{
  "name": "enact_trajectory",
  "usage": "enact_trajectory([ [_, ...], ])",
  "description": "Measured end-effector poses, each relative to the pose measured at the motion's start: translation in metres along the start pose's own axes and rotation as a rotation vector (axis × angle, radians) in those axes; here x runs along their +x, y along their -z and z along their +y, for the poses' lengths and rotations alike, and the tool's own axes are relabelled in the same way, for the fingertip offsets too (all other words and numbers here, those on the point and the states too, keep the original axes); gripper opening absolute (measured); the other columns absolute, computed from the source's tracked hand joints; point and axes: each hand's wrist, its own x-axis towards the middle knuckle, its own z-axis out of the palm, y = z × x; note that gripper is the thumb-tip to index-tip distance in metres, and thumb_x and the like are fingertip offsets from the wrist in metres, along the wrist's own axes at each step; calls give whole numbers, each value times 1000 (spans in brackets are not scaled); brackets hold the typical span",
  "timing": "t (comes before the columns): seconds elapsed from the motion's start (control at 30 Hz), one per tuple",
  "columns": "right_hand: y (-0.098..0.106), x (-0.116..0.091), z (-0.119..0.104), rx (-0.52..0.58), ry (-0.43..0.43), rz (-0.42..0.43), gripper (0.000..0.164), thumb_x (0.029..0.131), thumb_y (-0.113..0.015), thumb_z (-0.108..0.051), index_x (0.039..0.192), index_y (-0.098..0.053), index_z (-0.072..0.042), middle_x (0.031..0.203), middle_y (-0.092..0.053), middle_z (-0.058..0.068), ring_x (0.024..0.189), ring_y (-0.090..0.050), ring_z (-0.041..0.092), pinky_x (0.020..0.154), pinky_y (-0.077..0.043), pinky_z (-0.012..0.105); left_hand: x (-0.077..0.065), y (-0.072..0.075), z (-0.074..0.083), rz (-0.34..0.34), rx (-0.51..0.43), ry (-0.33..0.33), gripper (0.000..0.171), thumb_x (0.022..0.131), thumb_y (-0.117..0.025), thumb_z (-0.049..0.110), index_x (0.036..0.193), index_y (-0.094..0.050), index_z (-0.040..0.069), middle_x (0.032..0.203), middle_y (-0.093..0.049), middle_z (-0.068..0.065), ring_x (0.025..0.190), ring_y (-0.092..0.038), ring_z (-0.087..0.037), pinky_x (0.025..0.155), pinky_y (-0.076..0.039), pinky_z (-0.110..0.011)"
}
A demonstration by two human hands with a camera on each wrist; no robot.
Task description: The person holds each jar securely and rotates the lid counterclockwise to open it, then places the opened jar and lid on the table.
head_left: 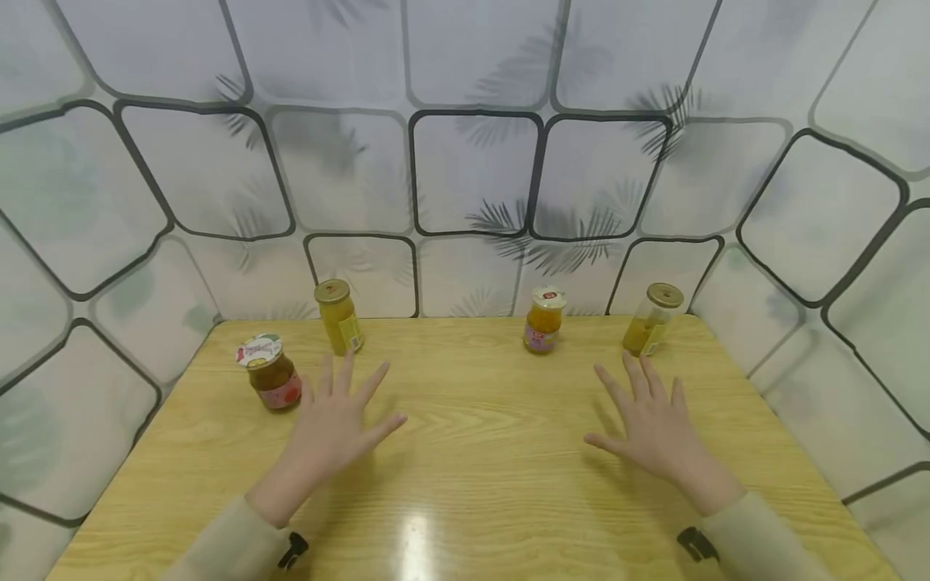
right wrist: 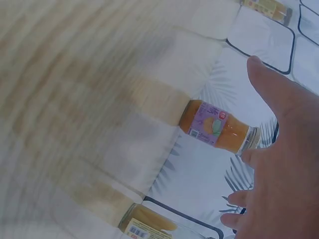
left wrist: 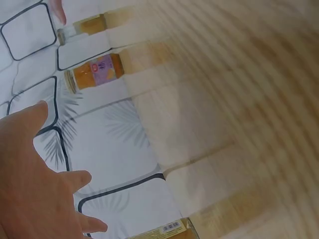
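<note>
Fingers spread wide, my left hand (head_left: 330,424) hovers over the left part of the table, holding nothing. Nearest to it are a jar with a white patterned lid and red label (head_left: 272,373) and, beyond the fingertips, a tall yellow jar with a gold lid (head_left: 339,317). My right hand (head_left: 654,428) is likewise spread and holds nothing, over the right part. Just past its fingertips stands a partly filled glass jar with a gold lid (head_left: 652,320). Left of that one is a small orange jar with a purple label (head_left: 543,320), also seen in the right wrist view (right wrist: 209,124).
The jars stand upright along the back and left of the light wooden table (head_left: 465,484). A pale wall covering with dark rounded outlines and leaf prints (head_left: 472,274) rises right behind the table and along both sides.
</note>
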Motion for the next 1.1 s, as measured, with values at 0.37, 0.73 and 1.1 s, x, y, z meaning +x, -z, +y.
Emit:
enact_trajectory([
  [0.37,17,14,12,-38,9,27,104,89,-75,-65,166,-31,-11,166,-26,37,151,-28,62,112,-27,86,22,1,9,-2,-10,-46,83,99,-56,71,166,-37,26,173,-22,-30,158,-18,-60,122,-17,-82],
  [0.73,31,18,19,-12,-15,1,103,91,-75,-62,168,-29,-11,169,-20,37,152,-27,60,117,-23,84,28,4,18,9,1,-69,85,100,-59,67,166,-36,20,171,-24,-32,157,-21,-59,122,-22,-79],
  [1.1,35,27,15,-8,40,52,102,93,-73,-64,166,-31,-7,166,-29,37,147,-38,58,122,-30,72,21,32,11,32,26,-43,83,101,-61,61,166,-37,14,168,-31,-33,157,-24,-56,125,-24,-73],
])
